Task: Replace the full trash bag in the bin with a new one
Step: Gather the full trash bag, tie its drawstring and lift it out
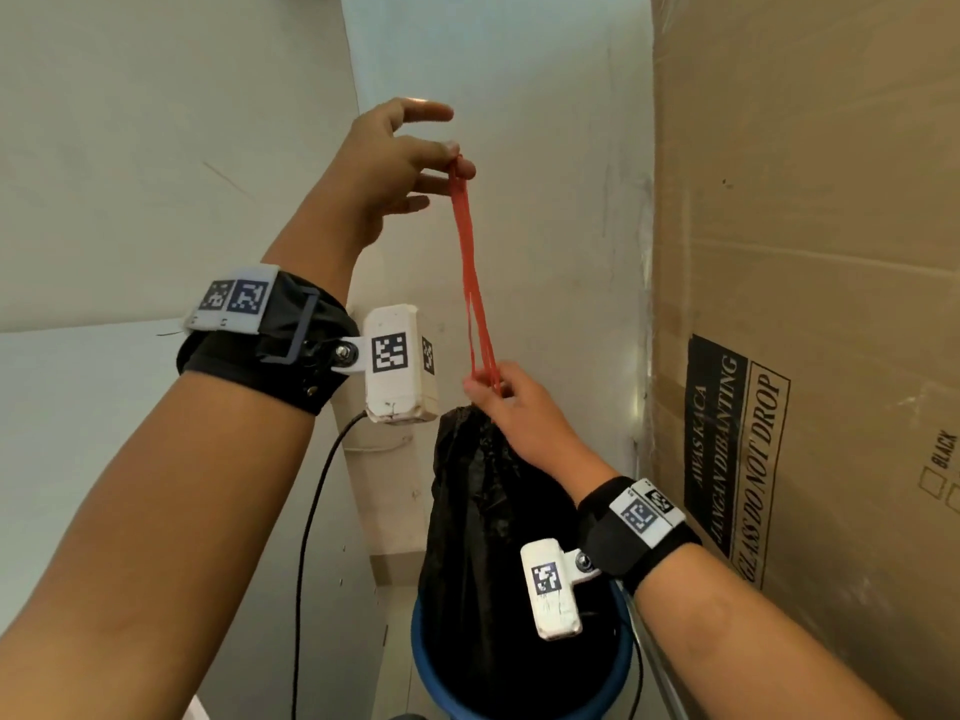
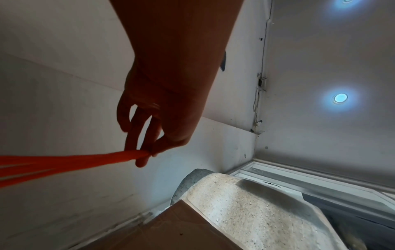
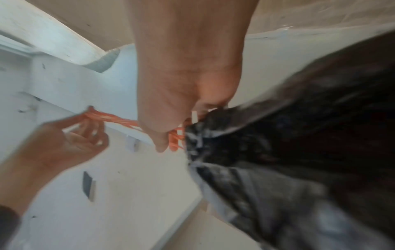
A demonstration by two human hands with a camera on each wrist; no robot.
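Observation:
A full black trash bag (image 1: 483, 517) stands in a blue bin (image 1: 519, 706), its mouth drawn shut. Red drawstrings (image 1: 475, 283) run taut from the bag's neck upward. My left hand (image 1: 410, 158) is raised high and pinches the top end of the drawstrings (image 2: 119, 154) between thumb and forefinger, the other fingers spread. My right hand (image 1: 498, 394) grips the drawstrings (image 3: 176, 139) at the gathered neck of the bag (image 3: 288, 135). The right wrist view is blurred.
A tall cardboard box (image 1: 805, 304) printed "GLASS DO NOT DROP" stands close on the right of the bin. White walls (image 1: 156, 148) form a corner behind. A black cable (image 1: 311, 537) hangs from my left wrist camera beside the bin.

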